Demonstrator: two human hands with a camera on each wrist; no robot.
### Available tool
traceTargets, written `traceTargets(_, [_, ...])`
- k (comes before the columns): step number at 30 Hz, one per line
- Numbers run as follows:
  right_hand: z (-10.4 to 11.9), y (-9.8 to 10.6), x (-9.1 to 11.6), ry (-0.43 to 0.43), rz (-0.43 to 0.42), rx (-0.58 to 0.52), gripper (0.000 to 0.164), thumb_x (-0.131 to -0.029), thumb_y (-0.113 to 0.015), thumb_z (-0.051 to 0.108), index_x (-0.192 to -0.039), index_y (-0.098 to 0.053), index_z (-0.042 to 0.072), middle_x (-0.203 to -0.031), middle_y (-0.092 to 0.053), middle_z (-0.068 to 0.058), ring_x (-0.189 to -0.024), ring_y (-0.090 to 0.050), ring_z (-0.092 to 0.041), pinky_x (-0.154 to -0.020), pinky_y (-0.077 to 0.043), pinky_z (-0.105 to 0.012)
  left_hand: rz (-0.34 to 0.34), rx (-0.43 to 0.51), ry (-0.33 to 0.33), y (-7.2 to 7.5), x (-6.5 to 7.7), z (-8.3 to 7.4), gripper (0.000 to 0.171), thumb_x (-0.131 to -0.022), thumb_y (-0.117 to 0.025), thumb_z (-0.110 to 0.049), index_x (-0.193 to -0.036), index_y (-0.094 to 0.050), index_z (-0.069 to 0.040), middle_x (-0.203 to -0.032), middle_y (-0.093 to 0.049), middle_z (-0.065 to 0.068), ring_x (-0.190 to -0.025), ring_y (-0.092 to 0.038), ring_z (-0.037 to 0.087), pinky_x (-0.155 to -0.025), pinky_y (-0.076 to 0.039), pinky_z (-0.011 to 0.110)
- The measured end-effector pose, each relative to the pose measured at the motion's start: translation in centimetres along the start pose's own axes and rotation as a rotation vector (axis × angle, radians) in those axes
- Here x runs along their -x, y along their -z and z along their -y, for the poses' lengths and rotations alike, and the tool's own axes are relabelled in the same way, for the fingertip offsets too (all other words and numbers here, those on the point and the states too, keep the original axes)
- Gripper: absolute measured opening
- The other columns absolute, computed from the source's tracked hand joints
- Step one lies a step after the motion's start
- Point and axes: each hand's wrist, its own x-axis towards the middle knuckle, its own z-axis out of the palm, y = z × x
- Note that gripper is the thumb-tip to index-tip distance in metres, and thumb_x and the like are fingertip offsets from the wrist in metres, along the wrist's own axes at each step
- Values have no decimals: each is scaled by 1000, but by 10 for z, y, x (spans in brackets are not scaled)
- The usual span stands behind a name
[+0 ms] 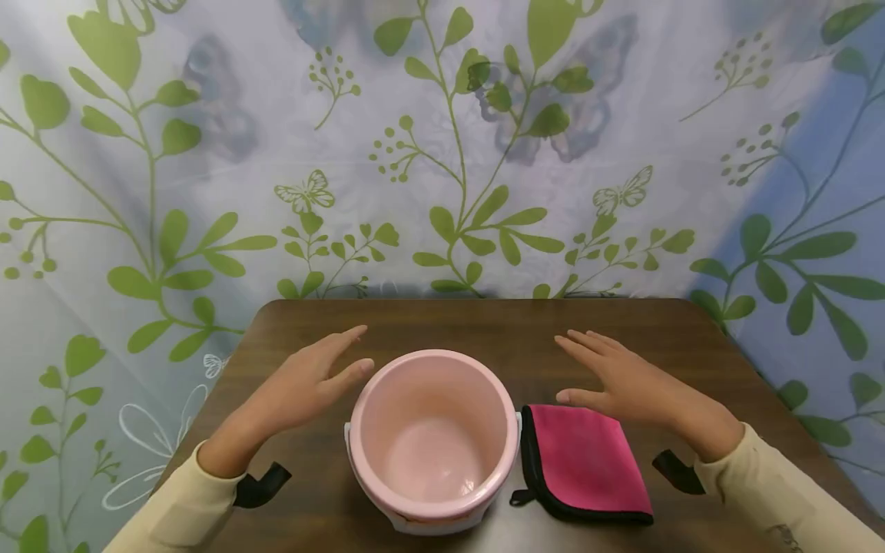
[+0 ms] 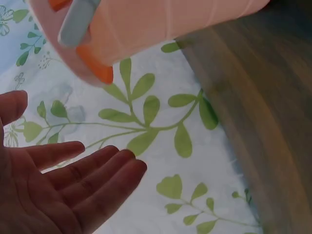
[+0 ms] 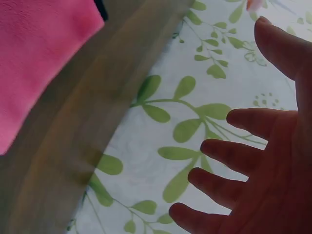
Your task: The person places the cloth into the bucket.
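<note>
My left hand (image 1: 300, 385) and right hand (image 1: 625, 382), fingers extended, flank the bucket (image 1: 434, 442). A cloth (image 1: 588, 461) lies right of it.

Bucket (image 1: 434, 438): smooth plastic, glossy. Cloth (image 1: 588, 461): matt, slightly rough-looking fabric. Table (image 1: 477, 322): wood-grain surface, slight sheen. Curtain (image 1: 408, 100): thin sheet, fabric or plastic unclear.

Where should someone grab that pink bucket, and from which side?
Probably by the left part of its rim, with the left hand coming from the left: the bucket stands upright and open, leaving the rim exposed, while the pink cloth lies close on its right.
</note>
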Motion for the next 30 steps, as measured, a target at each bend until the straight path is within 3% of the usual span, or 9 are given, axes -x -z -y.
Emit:
traceTargets(4, [-3, -10, 6, -34, 19, -28, 93, -90, -65, 65, -157, -38, 7, -158, -33, -25, -141, -29, -55, -101, -34, -73, 10, 85, 20, -7, -3, 1, 64, -104, -53, -48, -153, -44, -8, -137, -60, 11, -118, -64, 28, -92, -53, 52])
traceTargets(14, [-8, -32, 15, -68, 28, -46, 91, -90, -65, 64, -152, -43, 1, -151, -42, -27, -134, -41, -55, -98, -41, -69, 5, 142, 22, -16, -2, 7, 52, -106, -53, -37, -144, -54, -2, -123, -67, 9, -104, -69, 22, -84, -55, 44])
traceTargets(21, [-10, -55, 19, -125, 93, -56, 92, -88, -70, 61, -150, -45, -2, -148, -43, -30, -131, -41, -57, -97, -43, -68, -5, 224, 48, -24, -1, 9, 47, -105, -57, -30, -141, -55, 0, -121, -68, 10, -104, -70, 23, -83, -56, 39])
traceTargets(30, [-15, -85, 23, -177, 100, -57, 96, -84, -73, 63, -149, -46, -2, -147, -42, -35, -130, -38, -62, -92, -43, -73, -18, 263, 71, -33, -3, 11, 46, -104, -60, -28, -139, -57, 1, -120, -69, 10, -105, -69, 22, -85, -56, 39])
